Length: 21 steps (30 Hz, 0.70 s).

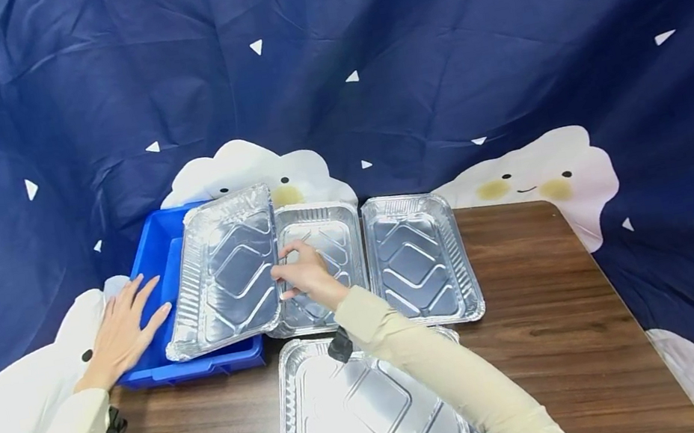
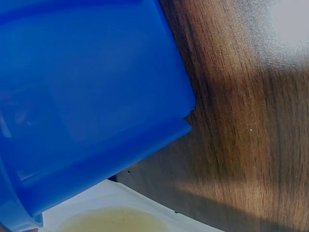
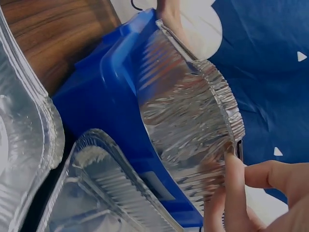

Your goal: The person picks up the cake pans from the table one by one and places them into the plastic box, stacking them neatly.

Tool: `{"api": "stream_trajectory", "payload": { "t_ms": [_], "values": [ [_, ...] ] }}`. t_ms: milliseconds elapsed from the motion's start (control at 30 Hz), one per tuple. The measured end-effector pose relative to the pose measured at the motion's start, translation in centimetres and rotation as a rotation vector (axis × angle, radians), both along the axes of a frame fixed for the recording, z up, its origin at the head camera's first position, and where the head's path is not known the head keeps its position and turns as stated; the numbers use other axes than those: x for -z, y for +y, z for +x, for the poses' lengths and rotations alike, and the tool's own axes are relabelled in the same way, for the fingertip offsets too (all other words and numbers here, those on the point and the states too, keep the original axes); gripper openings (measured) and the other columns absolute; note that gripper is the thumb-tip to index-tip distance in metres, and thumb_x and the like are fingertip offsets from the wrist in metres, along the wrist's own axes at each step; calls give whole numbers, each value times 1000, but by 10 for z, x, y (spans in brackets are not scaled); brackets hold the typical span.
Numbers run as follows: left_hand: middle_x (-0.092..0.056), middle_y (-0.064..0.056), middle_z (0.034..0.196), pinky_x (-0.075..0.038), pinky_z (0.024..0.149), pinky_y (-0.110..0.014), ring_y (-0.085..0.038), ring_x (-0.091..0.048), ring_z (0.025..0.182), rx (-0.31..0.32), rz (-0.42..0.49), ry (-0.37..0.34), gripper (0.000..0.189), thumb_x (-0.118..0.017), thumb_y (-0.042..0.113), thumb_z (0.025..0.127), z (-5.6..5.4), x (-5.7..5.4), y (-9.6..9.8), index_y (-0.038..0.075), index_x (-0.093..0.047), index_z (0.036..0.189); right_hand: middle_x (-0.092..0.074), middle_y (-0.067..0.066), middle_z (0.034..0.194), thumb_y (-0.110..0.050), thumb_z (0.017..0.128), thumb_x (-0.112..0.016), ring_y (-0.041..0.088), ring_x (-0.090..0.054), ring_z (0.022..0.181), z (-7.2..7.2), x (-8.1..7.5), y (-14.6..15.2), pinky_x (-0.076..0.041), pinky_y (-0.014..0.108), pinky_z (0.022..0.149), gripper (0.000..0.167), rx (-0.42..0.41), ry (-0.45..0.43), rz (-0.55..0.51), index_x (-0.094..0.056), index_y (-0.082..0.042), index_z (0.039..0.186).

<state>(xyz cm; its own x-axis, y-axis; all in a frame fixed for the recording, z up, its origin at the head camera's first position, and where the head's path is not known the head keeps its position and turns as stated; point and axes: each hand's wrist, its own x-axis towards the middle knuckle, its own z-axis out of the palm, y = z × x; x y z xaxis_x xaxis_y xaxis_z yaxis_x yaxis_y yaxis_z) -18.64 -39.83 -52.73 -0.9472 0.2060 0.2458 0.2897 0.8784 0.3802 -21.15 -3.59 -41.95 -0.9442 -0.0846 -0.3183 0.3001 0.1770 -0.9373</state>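
Note:
My right hand pinches the right rim of a foil tray, which is tilted over the blue plastic bin. In the right wrist view, thumb and fingers grip the crimped edge of this foil tray, and its crinkled side wall hangs over the bin's interior. My left hand rests at the left rim of the bin with fingers spread and nearly straight. The left wrist view is filled mostly by the outer wall of the bin; almost all of the left hand is out of that frame.
A second foil tray stands beside the bin, partly behind my right hand. To its right is another foil tray. One more foil tray lies nearer on the wooden table, under my right forearm. A dark blue patterned cloth hangs behind.

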Motion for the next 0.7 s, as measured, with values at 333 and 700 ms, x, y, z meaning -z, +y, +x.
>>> {"api": "stream_trajectory", "payload": {
  "t_ms": [333, 700],
  "values": [
    [-32, -37, 161, -7, 122, -73, -60, -29, 146, 10, -11, 17, 66, -57, 38, 107, 2, 1, -5, 1, -40, 159, -61, 1, 68, 8, 82, -72, 9, -56, 40, -3, 11, -34, -60, 28, 53, 32, 22, 5, 26, -64, -5, 110],
    [-32, -36, 162, -10, 121, -75, -59, -28, 147, 23, -22, 11, 68, -61, 39, 104, -2, -1, -1, 3, -42, 158, -58, 6, 77, 10, 81, -74, 18, -64, 42, -4, 19, -52, -62, 34, 55, 30, 38, 23, 29, -64, -2, 106]
  ]
}}
